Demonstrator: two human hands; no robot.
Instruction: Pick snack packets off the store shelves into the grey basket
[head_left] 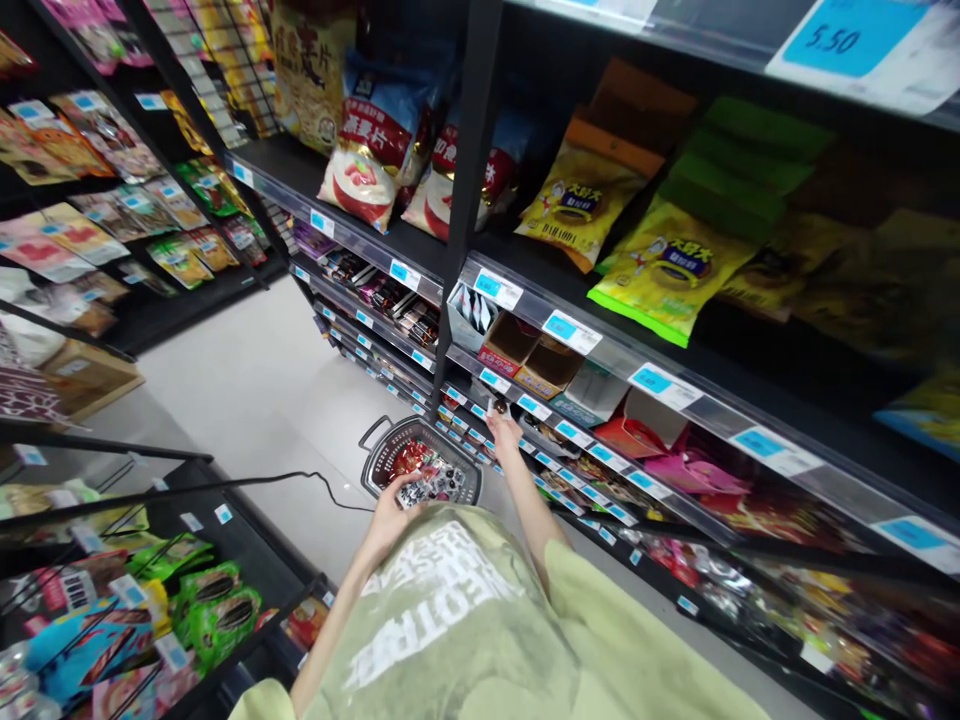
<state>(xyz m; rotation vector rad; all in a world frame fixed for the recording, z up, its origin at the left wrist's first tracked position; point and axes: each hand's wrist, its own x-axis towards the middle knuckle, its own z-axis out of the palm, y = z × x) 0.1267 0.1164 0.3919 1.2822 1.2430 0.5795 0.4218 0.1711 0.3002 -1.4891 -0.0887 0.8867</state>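
Observation:
My right hand [505, 430] reaches to the edge of a low shelf on the right. Its fingers are closed on a small pale packet [498, 406] with a dark brown spot. Nearer my body, my left hand [393, 510] is beside a dark plastic shopping basket [375, 464] on the floor. Its fingers are curled, and I cannot make out what they hold, if anything. Small red-wrapped pieces [412, 456] lie in the basket's far part, with silver and black wrapped pieces [450, 482] nearer me.
Yellow snack bags [667, 265] and oat bags [367, 150] fill the upper shelf. Open display boxes [551, 362] stand one level lower. A black cable [270, 480] crosses the aisle from the left. Racks of green snack packs [217, 610] and a cardboard box [90, 375] flank the floor.

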